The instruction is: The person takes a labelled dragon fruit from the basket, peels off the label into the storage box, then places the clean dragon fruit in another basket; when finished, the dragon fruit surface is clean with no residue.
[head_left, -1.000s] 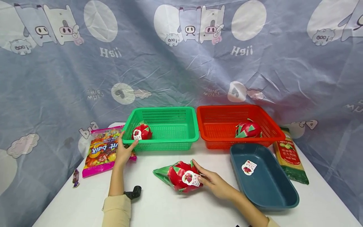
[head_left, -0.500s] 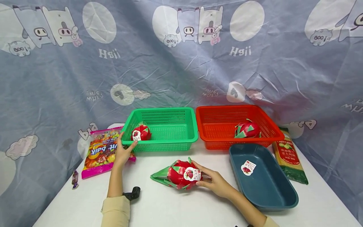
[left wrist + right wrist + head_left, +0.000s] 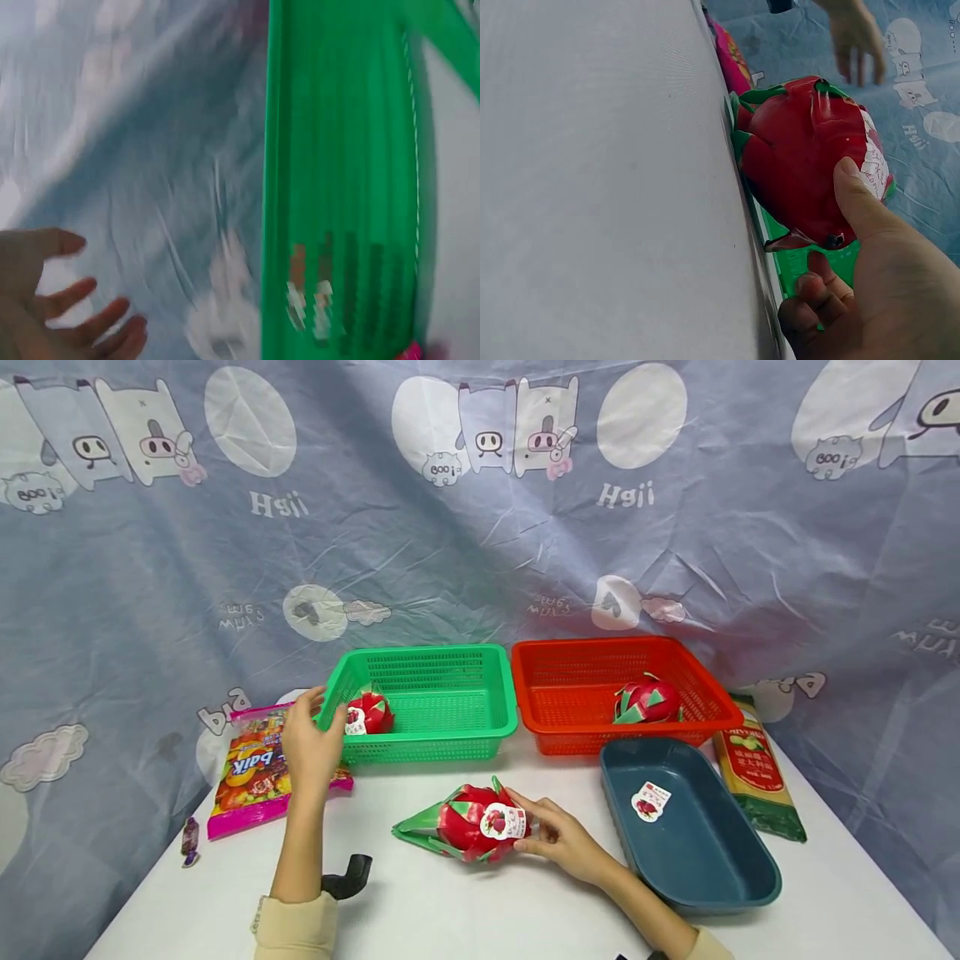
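Observation:
A red dragon fruit (image 3: 465,827) with green leaf tips and a white sticker lies on its side over the white table. At its right end my right hand (image 3: 566,843) pinches it, thumb (image 3: 859,199) near the sticker in the right wrist view and the other fingers partly hidden. My left hand (image 3: 311,743) is raised at the left corner of the green basket (image 3: 427,749). Its fingers are spread and hold nothing; the left wrist view shows the hand (image 3: 67,307) apart from the basket wall (image 3: 341,150). Inside that basket sits another dragon fruit (image 3: 372,714).
To the right, a red basket (image 3: 570,747) holds a dragon fruit (image 3: 648,700). In front stands a blue-green tub (image 3: 697,852) with a sticker inside. A green-and-gold packet (image 3: 757,768) lies far right. On the left are a candy bag (image 3: 251,768) and a wrapped candy (image 3: 190,839).
My left hand has let go of the green basket's rim and lifted. The dragon fruit in my right hand has turned slightly and shifted a little.

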Demonstrator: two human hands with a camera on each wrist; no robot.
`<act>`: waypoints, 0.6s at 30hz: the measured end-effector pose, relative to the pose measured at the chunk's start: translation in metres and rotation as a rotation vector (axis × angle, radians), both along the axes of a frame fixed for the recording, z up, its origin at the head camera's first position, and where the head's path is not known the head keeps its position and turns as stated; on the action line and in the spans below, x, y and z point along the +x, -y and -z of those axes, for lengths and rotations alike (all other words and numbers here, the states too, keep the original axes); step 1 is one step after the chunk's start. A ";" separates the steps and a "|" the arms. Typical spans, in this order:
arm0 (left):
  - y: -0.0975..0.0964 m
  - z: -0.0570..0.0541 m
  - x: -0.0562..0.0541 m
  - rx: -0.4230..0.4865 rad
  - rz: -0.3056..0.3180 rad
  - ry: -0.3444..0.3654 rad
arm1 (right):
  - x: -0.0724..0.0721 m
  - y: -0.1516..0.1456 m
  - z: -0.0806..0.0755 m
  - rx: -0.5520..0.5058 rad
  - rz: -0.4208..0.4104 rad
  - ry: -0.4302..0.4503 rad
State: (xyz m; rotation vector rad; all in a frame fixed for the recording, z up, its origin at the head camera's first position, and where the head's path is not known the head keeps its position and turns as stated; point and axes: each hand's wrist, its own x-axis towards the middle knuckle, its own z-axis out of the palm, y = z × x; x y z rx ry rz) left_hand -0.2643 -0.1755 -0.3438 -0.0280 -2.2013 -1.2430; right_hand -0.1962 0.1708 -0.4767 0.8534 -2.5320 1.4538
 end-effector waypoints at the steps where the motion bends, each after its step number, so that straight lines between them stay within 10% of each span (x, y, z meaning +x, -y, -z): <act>1: -0.011 -0.003 0.004 -0.051 0.085 -0.015 | 0.000 0.000 0.000 -0.007 0.001 -0.002; 5: -0.051 0.003 0.019 -0.295 0.464 0.136 | 0.000 0.000 -0.001 -0.046 -0.001 -0.006; 9: -0.071 0.026 0.025 -0.489 0.657 0.295 | 0.001 0.000 -0.005 -0.080 0.009 -0.011; 18: -0.071 0.075 0.020 -0.431 1.047 0.282 | 0.016 0.007 -0.033 -0.119 0.004 0.005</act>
